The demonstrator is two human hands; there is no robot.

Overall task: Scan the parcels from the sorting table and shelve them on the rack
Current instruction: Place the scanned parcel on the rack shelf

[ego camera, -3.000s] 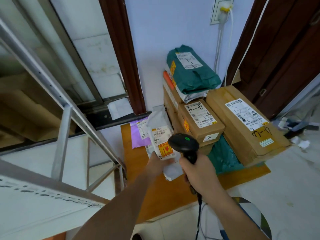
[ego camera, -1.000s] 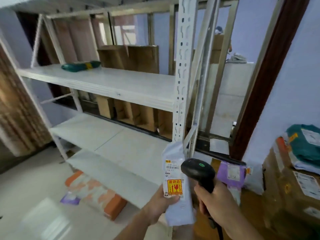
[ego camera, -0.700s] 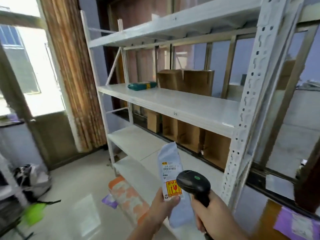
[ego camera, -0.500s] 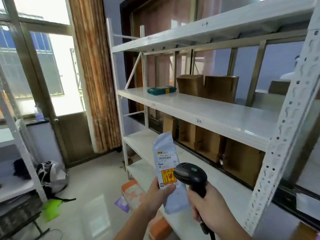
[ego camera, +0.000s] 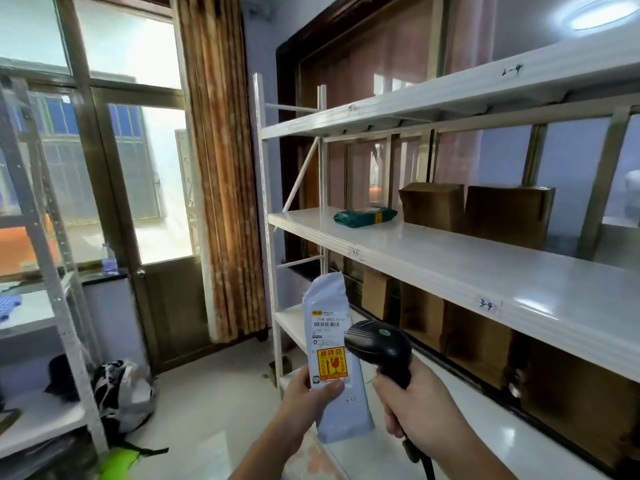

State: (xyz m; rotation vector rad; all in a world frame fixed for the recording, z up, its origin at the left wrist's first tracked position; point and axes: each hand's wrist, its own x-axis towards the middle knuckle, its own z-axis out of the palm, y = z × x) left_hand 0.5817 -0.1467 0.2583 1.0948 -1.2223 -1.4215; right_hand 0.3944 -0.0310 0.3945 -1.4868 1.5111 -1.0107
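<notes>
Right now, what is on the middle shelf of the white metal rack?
On the middle shelf: a flat green plastic parcel with a yellow sticker, lying alone near the far end. Brown cardboard boxes stand at its back edge; whether they rest on it is unclear.

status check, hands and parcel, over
Left hand pinches white parcel upright. Right hand grips scanner, head beside the label. Middle shelf ahead holds only a green parcel; nothing blocking.

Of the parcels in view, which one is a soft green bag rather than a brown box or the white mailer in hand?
The green plastic-wrapped parcel lying flat on the white rack's middle shelf, left of the brown cardboard boxes.
</notes>
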